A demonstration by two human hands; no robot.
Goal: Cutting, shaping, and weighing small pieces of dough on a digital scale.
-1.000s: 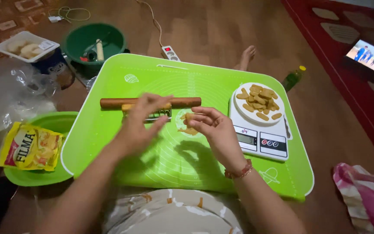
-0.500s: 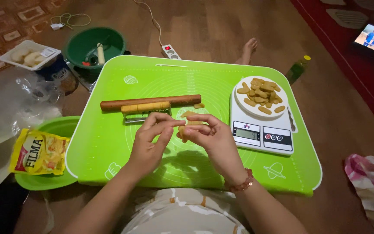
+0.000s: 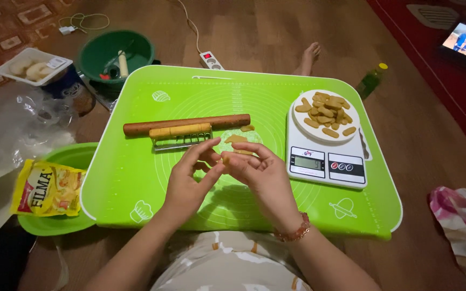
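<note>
Two hands (image 3: pixel 227 172) pinching one dough piece (image 3: pixel 225 159)

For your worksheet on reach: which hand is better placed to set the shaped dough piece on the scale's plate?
Probably the right hand: it is nearer the scale and its plate, and holds the dough piece with the left hand.

Fingers hide most of the dough piece (image 3: pixel 226 159); the grip stays unclear.

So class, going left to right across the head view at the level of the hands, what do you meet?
Yellow packet → green mat → left hand → dough piece → right hand → scale → pink cloth.
</note>
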